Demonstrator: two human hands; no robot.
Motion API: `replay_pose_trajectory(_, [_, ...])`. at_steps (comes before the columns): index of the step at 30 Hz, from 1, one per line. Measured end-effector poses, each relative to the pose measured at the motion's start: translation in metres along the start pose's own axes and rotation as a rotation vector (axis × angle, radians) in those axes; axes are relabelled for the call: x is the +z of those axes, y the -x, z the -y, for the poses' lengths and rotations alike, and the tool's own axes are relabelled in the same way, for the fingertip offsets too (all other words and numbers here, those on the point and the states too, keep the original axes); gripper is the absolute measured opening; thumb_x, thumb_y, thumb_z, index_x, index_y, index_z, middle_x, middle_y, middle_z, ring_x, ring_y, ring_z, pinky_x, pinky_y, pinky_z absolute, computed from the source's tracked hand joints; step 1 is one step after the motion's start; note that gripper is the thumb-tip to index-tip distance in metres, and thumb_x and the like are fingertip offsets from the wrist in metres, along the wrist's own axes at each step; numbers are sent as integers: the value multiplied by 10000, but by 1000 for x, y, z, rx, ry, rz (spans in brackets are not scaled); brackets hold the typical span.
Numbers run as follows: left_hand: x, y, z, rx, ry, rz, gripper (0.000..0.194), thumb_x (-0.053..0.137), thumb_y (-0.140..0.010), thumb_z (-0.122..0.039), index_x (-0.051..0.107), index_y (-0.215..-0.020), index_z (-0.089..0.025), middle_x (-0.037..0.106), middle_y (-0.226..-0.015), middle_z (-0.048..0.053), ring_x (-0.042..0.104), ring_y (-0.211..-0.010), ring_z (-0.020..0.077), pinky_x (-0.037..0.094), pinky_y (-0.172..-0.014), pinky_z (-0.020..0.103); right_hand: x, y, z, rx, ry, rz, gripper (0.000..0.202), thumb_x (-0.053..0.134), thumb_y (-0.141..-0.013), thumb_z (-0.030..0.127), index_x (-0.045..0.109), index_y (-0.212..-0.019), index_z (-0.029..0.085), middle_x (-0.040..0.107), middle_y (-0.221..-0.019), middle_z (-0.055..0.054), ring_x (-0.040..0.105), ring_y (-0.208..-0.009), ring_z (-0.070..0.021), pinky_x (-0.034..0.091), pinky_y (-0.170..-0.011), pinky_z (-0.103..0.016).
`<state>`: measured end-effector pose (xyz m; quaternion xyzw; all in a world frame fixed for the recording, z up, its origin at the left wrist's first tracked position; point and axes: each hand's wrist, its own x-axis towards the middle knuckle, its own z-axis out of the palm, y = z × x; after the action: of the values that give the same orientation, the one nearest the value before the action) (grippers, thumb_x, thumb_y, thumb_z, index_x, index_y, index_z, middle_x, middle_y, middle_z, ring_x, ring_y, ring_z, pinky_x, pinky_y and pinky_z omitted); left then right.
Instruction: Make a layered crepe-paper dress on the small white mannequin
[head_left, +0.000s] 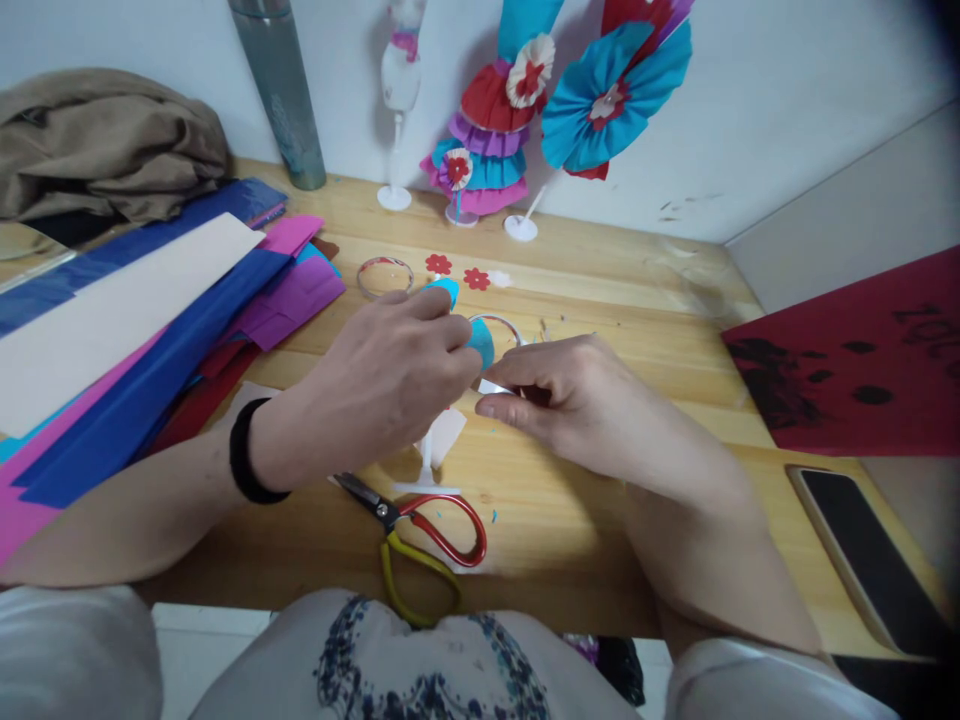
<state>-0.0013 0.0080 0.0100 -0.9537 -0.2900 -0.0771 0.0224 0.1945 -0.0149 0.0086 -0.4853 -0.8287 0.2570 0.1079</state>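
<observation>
My left hand (pixel 382 360), with a black band at the wrist, is closed; blue crepe paper (pixel 482 343) shows above and beside its curled fingers. My right hand (pixel 577 400) faces it, thumb and fingers pinching a small white strip (pixel 491 387). A white ring (pixel 504 322), perhaps a tape roll, lies just behind the right fingertips. Below my left hand stands a white stem on a flat base (pixel 427 488), its upper end hidden by the hand. A pale paper piece (pixel 448 437) is beside the stem. Scissors (pixel 386 512) with red and yellow handles lie opened nearer my body.
Folded coloured paper (pixel 120 330) is piled at left, before a bottle (pixel 289 110) and brown cloth (pixel 112 140). Red paper flowers (pixel 476 279) and another ring (pixel 385 262) lie behind my hands. Crepe paper decorations (pixel 491 130) stand by the wall. A phone (pixel 862 550) lies right.
</observation>
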Motion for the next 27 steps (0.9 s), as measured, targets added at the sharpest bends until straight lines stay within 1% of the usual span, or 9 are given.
replay_pose_trajectory(3, [3, -2, 2, 45, -6, -7, 387, 349, -999, -146, 660, -777, -209, 590, -712, 39, 526, -815, 207, 393, -722, 321, 1, 0, 2, 28, 1, 8, 440, 646, -895, 234, 379, -546, 210, 392, -533, 29, 324, -515, -119, 243, -568, -316])
replay_pose_trajectory(6, [7, -3, 5, 66, -28, -57, 382, 338, -979, -108, 655, -782, -191, 583, -714, 47, 524, -798, 212, 393, -723, 329, 1, 0, 3, 60, -29, 0, 451, 656, -883, 260, 358, -548, 210, 344, -530, 44, 286, -515, -109, 231, -563, -303])
replay_pose_trajectory(8, [10, -5, 7, 66, -37, -54, 355, 358, -957, -97, 654, -779, -182, 570, -696, 46, 522, -787, 211, 400, -722, 324, 1, 0, 2, 77, -49, -11, 437, 643, -879, 275, 363, -551, 207, 321, -531, 51, 263, -520, -103, 226, -551, -291])
replay_pose_trajectory(12, [14, -9, 11, -15, 43, -41, 293, 427, -924, -102, 653, -750, -171, 613, -723, 51, 552, -803, 202, 430, -749, 308, -1, 1, 0, 81, -88, -33, 429, 597, -898, 330, 380, -550, 203, 315, -526, 43, 267, -527, -102, 234, -520, -275])
replay_pose_trajectory(16, [13, -8, 15, -122, 283, -88, 253, 505, -903, -116, 656, -711, -184, 683, -781, 32, 610, -800, 167, 454, -750, 274, -3, 2, -2, 71, -136, -49, 469, 583, -921, 484, 445, -571, 204, 381, -527, 28, 315, -524, -107, 260, -503, -268])
replay_pose_trajectory(20, [11, -5, 17, -189, 471, -102, 154, 586, -868, -128, 703, -780, -178, 738, -830, 19, 648, -781, 145, 467, -735, 255, -3, 2, -3, 69, -149, -48, 457, 593, -919, 496, 480, -586, 204, 410, -533, 25, 347, -519, -109, 269, -504, -271])
replay_pose_trajectory(22, [11, -4, 18, -218, 493, -120, 129, 602, -852, -129, 727, -853, -163, 755, -860, 35, 662, -786, 152, 475, -737, 263, -4, 2, -3, 67, -143, -48, 461, 587, -923, 498, 487, -584, 203, 404, -531, 25, 345, -520, -109, 267, -504, -272])
replay_pose_trajectory(25, [12, -2, 20, -210, 465, -130, 186, 612, -823, -122, 742, -952, -154, 759, -837, 42, 672, -775, 165, 474, -721, 273, -3, 2, -3, 66, -132, -50, 471, 578, -928, 510, 505, -581, 199, 393, -527, 26, 335, -525, -109, 269, -505, -270])
replay_pose_trajectory(27, [12, 0, 23, -194, 449, -141, 203, 610, -805, -120, 744, -951, -165, 755, -814, 28, 665, -739, 152, 467, -689, 261, -4, 2, -3, 68, -129, -48, 463, 580, -927, 504, 522, -585, 197, 394, -526, 29, 339, -523, -108, 277, -510, -271])
